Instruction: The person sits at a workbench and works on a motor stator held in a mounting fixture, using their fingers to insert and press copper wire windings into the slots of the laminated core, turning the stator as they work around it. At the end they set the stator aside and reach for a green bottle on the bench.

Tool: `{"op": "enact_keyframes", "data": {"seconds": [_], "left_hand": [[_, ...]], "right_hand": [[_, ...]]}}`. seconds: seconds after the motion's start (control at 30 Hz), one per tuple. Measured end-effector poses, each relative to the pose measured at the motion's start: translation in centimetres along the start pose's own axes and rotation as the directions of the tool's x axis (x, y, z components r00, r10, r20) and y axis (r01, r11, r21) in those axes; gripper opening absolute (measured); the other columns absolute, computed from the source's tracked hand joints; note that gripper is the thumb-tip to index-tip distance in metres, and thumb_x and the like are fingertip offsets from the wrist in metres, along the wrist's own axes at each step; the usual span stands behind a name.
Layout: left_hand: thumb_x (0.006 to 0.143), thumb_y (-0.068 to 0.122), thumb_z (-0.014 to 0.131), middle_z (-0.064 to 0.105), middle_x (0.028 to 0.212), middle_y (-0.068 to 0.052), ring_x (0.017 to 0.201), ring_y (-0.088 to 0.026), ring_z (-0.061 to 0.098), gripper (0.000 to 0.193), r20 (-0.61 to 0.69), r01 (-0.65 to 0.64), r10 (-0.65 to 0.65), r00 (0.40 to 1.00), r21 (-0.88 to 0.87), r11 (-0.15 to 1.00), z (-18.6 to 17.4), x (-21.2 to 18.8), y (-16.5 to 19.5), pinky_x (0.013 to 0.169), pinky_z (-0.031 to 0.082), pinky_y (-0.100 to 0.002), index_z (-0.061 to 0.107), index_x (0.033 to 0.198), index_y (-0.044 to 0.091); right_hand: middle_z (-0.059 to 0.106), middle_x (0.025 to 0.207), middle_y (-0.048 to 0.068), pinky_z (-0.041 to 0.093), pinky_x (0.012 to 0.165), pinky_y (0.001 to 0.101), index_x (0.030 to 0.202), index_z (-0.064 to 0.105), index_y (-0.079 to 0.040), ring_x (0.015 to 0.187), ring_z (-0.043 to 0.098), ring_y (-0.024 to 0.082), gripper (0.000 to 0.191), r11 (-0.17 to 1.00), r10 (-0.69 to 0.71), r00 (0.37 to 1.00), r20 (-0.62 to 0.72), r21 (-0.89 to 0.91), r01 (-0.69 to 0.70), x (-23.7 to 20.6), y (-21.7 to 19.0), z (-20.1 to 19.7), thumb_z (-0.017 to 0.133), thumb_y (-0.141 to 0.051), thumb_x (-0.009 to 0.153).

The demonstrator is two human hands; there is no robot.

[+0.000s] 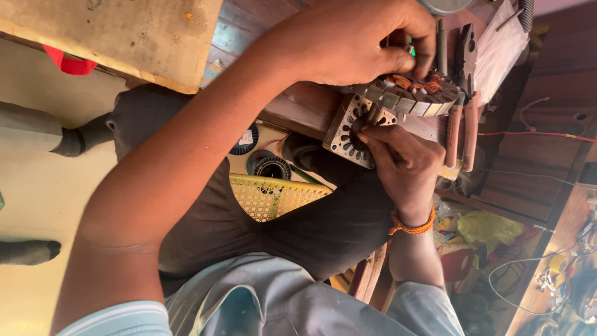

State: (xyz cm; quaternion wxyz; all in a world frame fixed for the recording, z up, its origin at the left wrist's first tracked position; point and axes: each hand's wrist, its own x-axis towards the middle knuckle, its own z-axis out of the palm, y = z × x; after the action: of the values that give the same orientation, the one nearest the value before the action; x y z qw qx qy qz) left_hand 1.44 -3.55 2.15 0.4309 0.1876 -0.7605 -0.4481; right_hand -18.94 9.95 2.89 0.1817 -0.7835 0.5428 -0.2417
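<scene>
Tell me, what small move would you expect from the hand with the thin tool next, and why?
Probably a push deeper into the slot: the right hand holds a thin tool at the stator core, while the left hand pinches the copper windings.

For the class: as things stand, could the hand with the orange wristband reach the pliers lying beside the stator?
Probably yes. That right hand works at the stator, and the pliers lie just past it on the bench, nothing covering their handles.

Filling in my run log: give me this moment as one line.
left hand: gripping stator core top | right hand: pressing thin tool into stator slot | pliers: lying beside stator | yellow basket: below
</scene>
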Motion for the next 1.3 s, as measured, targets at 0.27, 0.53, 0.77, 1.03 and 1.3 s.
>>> {"op": "enact_keyframes", "data": {"seconds": [0.27, 0.53, 0.77, 1.03, 1.3], "left_hand": [[0.074, 0.026, 0.091, 0.059, 0.122, -0.005, 0.118, -0.029, 0.057, 0.055, -0.212, -0.019, 0.166, 0.963, 0.563, 0.826, 3.2, -3.7, 3.5, 0.092, 0.048, -0.046, 0.066, 0.122, 0.016], [0.076, 0.030, 0.094, 0.055, 0.120, -0.004, 0.112, -0.027, 0.052, 0.059, -0.303, 0.034, 0.241, 0.922, 0.684, 0.729, 5.2, -5.4, 2.6, 0.090, 0.041, -0.046, 0.062, 0.121, 0.011], [0.074, 0.033, 0.097, 0.053, 0.115, -0.002, 0.110, -0.025, 0.052, 0.063, -0.331, 0.030, 0.268, 0.905, 0.678, 0.735, 5.8, -5.4, 2.2, 0.091, 0.040, -0.047, 0.061, 0.121, 0.012], [0.077, 0.029, 0.095, 0.052, 0.119, -0.001, 0.114, -0.025, 0.051, 0.059, -0.358, 0.056, 0.252, 0.899, 0.665, 0.745, 6.5, -5.4, 1.7, 0.093, 0.040, -0.047, 0.060, 0.122, 0.011], [0.077, 0.028, 0.095, 0.053, 0.119, -0.001, 0.113, -0.025, 0.052, 0.056, -0.372, 0.069, 0.231, 0.899, 0.641, 0.765, 6.6, -5.5, 1.7, 0.093, 0.040, -0.048, 0.061, 0.119, 0.012]], "right_hand": [[0.075, 0.085, 0.006, 0.039, 0.057, 0.0240, 0.099, 0.078, 0.000, 0.061, 0.054, 0.007, 0.009, 0.976, 0.162, 0.974, -0.159, -0.122, -0.182, -0.9, 1.7, -2.2, 0.081, 0.007, 0.094], [0.075, 0.092, 0.009, 0.048, 0.067, 0.0192, 0.104, 0.074, 0.005, 0.075, 0.065, 0.006, 0.008, 0.992, 0.045, 0.957, -0.285, -0.103, -0.078, -0.1, 0.3, -7.0, 0.078, 0.011, 0.100], [0.074, 0.089, 0.009, 0.043, 0.063, 0.0196, 0.099, 0.072, 0.006, 0.070, 0.062, 0.007, 0.014, 0.993, -0.097, 0.964, -0.249, -0.093, 0.076, 0.7, -1.4, -7.2, 0.078, 0.001, 0.110], [0.071, 0.082, 0.008, 0.034, 0.057, 0.0218, 0.097, 0.071, 0.006, 0.062, 0.050, 0.006, 0.021, 0.990, -0.084, 0.969, -0.232, -0.128, 0.055, 3.6, -0.6, -7.4, 0.082, -0.005, 0.111], [0.068, 0.077, 0.007, 0.032, 0.055, 0.0219, 0.098, 0.073, 0.006, 0.059, 0.047, 0.006, 0.014, 0.984, -0.112, 0.980, -0.162, -0.156, 0.087, 2.9, -2.0, -7.3, 0.081, -0.003, 0.104]]}}
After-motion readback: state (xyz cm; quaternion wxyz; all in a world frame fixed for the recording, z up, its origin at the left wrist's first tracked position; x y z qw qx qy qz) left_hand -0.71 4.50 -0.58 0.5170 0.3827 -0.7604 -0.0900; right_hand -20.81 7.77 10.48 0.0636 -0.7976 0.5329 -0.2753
